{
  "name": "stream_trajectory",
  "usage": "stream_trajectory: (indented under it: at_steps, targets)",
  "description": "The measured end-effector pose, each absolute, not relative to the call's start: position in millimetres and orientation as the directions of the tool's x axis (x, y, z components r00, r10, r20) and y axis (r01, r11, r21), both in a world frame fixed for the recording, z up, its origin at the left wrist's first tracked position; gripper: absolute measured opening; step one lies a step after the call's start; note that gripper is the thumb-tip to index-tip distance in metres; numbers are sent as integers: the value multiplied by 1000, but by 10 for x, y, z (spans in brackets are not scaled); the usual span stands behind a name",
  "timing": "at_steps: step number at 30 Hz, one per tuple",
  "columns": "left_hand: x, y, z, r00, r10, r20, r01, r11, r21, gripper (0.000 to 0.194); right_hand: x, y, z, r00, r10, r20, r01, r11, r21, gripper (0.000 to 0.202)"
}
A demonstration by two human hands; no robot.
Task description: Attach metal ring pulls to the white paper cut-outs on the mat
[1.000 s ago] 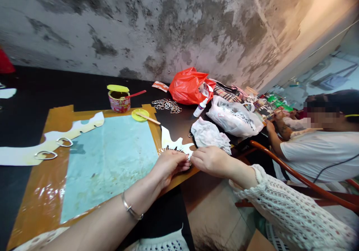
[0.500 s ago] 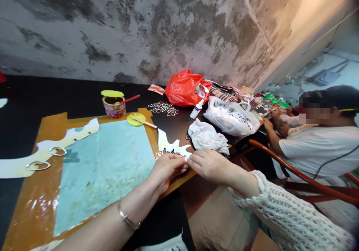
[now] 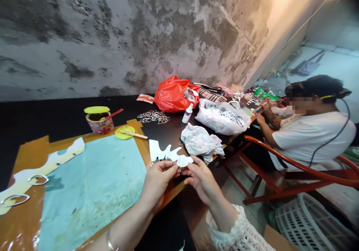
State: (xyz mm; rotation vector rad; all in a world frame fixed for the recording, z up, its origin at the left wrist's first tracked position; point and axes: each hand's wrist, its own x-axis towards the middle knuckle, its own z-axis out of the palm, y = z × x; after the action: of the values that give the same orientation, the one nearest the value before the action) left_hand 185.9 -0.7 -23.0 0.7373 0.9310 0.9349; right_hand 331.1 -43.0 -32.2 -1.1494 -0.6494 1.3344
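Observation:
My left hand (image 3: 160,183) pinches the lower edge of a white cut-out strip (image 3: 161,152) with a jagged, notched outline, near the table's front edge. The fingers of my right hand (image 3: 204,182) are at the strip's right end, index finger against its tip and the other fingers curled below. What lies between the fingertips is partly hidden. A second pale strip (image 3: 63,155) lies to the left on the blue sheet, carrying two pointed-oval metal rings (image 3: 38,180). A pile of similar metal rings (image 3: 154,116) lies beyond my hands.
Near the wall stand an open tub (image 3: 100,123) with a red stick and a yellow lid (image 3: 125,132) bearing a wooden stick. To the right are a white bottle (image 3: 187,114), a crumpled cloth (image 3: 200,141), a red bag (image 3: 172,94) and a white bag (image 3: 221,118). A person (image 3: 311,131) sits farther right.
My right hand's fingers have loosened and spread somewhat at the strip's right end, so more of it shows. My left hand still pinches the strip. The camera view has turned rightward.

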Motion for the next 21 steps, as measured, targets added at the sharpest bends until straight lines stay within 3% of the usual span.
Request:
stream_trajectory:
  at_steps: [4,13,21]
  targets:
    - [1858,-42,-213,315,902,-294,-345,397,851,31,3082,-409,-277,112,948,-299,-609,-172,-775,41]
    - [1848,-44,-235,316,908,-275,-257,361,896,27,2978,-340,-244,227,935,-273,-622,-77,-780,50]
    - [1862,-44,-170,312,882,-353,-290,442,849,24,2977,-313,-219,262,923,-283,-636,-56,-770,57]
